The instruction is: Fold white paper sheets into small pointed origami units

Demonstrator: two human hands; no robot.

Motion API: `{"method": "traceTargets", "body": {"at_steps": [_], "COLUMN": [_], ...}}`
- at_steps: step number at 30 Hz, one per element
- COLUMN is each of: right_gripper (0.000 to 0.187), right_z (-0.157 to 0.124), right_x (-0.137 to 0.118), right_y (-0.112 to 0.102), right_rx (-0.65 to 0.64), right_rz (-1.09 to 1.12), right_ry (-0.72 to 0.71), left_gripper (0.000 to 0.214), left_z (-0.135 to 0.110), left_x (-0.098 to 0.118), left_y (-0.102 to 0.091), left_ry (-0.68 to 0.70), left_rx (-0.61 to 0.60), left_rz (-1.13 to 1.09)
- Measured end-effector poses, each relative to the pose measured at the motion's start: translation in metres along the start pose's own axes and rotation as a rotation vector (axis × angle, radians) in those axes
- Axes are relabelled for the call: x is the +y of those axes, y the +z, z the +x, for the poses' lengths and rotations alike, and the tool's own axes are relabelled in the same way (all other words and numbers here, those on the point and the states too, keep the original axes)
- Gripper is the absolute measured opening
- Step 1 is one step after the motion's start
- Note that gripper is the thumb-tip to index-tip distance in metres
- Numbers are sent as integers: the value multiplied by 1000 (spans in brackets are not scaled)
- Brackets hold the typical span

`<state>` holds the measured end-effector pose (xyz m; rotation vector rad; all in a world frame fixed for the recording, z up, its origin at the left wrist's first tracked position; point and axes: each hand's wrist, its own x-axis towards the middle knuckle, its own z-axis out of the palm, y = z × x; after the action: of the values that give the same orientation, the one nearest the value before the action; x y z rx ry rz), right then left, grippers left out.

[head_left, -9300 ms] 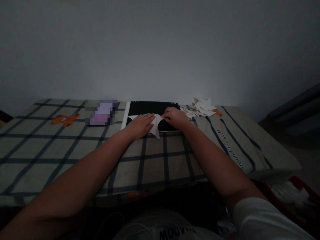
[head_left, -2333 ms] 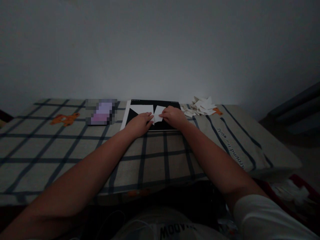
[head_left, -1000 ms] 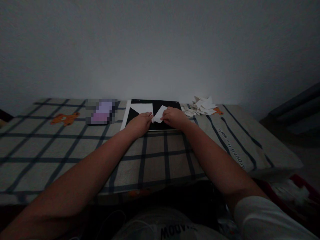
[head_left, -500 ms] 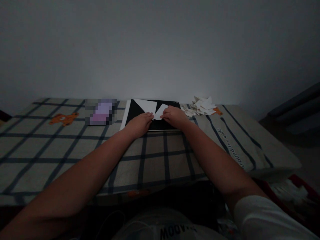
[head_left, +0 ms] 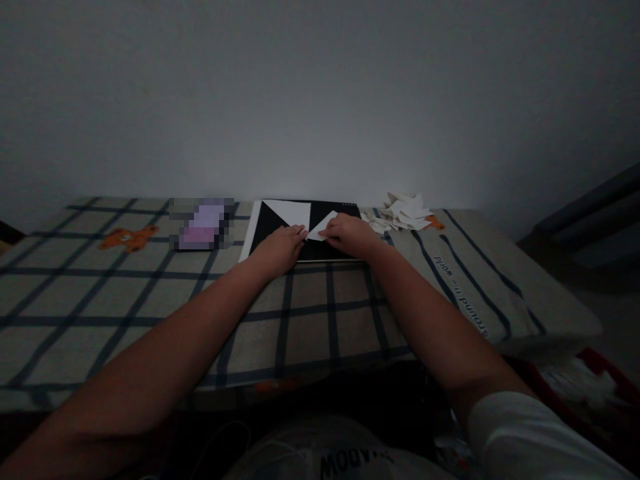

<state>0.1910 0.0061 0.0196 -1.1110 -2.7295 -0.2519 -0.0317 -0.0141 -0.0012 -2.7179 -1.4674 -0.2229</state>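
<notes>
A piece of white paper (head_left: 295, 213) lies over a black flat board or book cover (head_left: 330, 252), its wide end away from me and its sides narrowing toward my hands. My left hand (head_left: 281, 250) is closed at the near end of the paper, fingers together and pressed at its tip. On the other side, my right hand (head_left: 351, 233) pinches a slanted white paper flap (head_left: 323, 227) between thumb and fingers. Whether the flap belongs to the same piece is hard to see. My fingers partly hide the point where both white parts meet.
A heap of folded white paper pieces (head_left: 405, 212) rests right of the black board. On the left lies a phone-like device (head_left: 203, 225), blurred by pixels. A checked cloth (head_left: 320, 320) covers the table, which stands against a grey wall (head_left: 320, 100). A red container (head_left: 600, 373) sits low at right.
The flap in my right hand now looks narrower and more tilted. The wide white part has shifted slightly left. My left hand has barely moved.
</notes>
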Motion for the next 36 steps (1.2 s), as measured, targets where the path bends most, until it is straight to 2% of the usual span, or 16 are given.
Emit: {"method": "traceTargets", "body": {"at_steps": [4,11,17,28,32,36], "right_gripper": [26,24,24,20,21,24], "right_z": [1,3,1,-3,-5,-4], "right_x": [2,4,5,10,13,17], "right_y": [4,9,5,1,0,3], "right_rx": [40,20,-2,-5,78,279], "right_rz": [-3,6,25,83,100,201], "right_ry": [-36,6,-2,10,66,202], "left_gripper": [49,49,51,51,50,48], "left_z": [-1,0,1,0,0,-1], "left_x": [-2,-8,-10,-8,-7,-8], "left_y": [2,6,11,6,3,-1], "left_ry": [-1,61,29,37,55,111], "left_rx": [12,34,39,26,30,44], "left_rz": [5,-71,-149,-118,-57,14]}}
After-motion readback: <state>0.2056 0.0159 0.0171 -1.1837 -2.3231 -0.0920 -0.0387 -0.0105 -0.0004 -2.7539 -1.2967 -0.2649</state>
